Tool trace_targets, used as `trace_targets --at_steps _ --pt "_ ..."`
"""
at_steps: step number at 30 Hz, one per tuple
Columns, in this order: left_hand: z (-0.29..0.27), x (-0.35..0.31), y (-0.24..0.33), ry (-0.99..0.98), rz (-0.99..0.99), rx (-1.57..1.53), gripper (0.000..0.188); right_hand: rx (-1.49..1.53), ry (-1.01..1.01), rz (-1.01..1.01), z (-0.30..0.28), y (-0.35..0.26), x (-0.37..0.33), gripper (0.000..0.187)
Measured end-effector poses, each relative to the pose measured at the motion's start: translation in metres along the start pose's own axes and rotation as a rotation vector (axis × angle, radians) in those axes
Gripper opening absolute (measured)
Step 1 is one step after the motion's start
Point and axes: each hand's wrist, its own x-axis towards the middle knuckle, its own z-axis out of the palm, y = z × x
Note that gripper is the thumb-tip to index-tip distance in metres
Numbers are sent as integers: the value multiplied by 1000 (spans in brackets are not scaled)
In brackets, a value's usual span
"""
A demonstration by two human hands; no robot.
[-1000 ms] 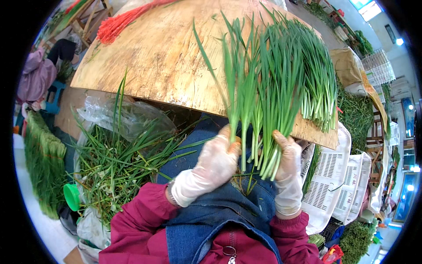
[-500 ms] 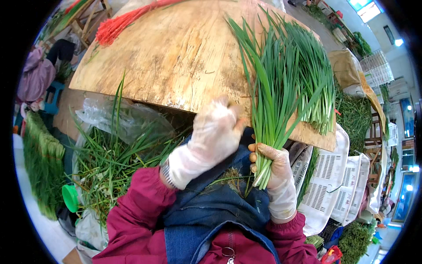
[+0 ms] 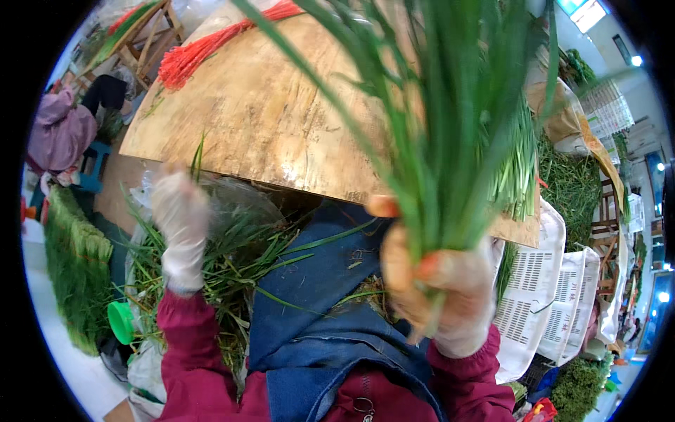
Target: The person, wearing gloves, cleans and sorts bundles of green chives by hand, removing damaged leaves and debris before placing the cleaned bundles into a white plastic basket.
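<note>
Gripping a bunch of green stalks point(image 3: 460, 151) in the right hand point(image 3: 457, 299), wrapping the fingers snugly round its lower ends, and holding it up over the lap, looming larger before the camera than half a second ago. Swinging the left hand point(image 3: 181, 211) away since then, from the front edge of the wooden surface point(image 3: 267, 112) out to the left, now hovering over a heap of loose leaves point(image 3: 228, 257). Blurring too much there, in fairness, for telling its fingers wide from narrow. Leaving a pile of stalks point(image 3: 519, 169) lying on the right of the surface, partly hidden behind the raised blades.

Fanning out above the grip in long, flat, strap-like leaves, smearing in the movement. Wearing thin, whitish gloves point(image 3: 184, 264), wrinkling toward the wrists. Showing streaked, scuffed grain across the surface, with red strips point(image 3: 200, 60) spreading in a stringy sheaf at its far left. Crumpling clear plastic point(image 3: 246, 200) beside the heap. Draping creased blue denim point(image 3: 302, 302) over the lap, carrying scattered plant scraps point(image 3: 369, 292).
</note>
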Motion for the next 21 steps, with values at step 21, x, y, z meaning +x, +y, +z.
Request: trace_targets --at_steps 21 --pt "-47 -43 118 -1222 -855 -1909 33 343 -74 624 -32 130 -40 39"
